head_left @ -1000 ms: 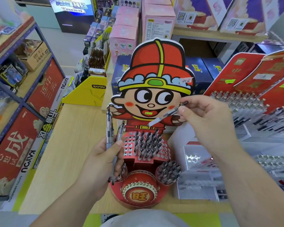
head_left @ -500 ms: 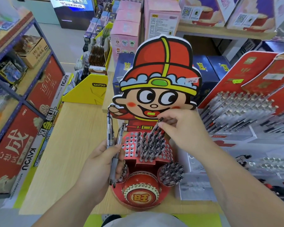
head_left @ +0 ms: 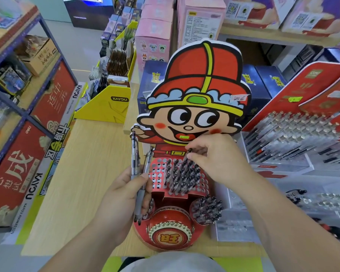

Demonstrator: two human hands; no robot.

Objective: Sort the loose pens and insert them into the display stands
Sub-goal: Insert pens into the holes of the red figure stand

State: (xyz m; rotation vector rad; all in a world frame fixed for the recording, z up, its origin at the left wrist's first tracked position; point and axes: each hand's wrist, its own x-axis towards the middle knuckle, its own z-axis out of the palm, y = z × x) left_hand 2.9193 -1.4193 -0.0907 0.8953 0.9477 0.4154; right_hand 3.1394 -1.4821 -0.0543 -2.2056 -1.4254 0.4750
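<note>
now right hand [head_left: 216, 160] pinches pen [head_left: 187, 157]; left hand [head_left: 124, 195] grips pens [head_left: 134, 160]

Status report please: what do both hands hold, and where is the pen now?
Left hand grips two pens. Right hand pinches one pen, its tip among the standing pens of the red stand. Empty holes at panel's left; nothing blocks.
</note>
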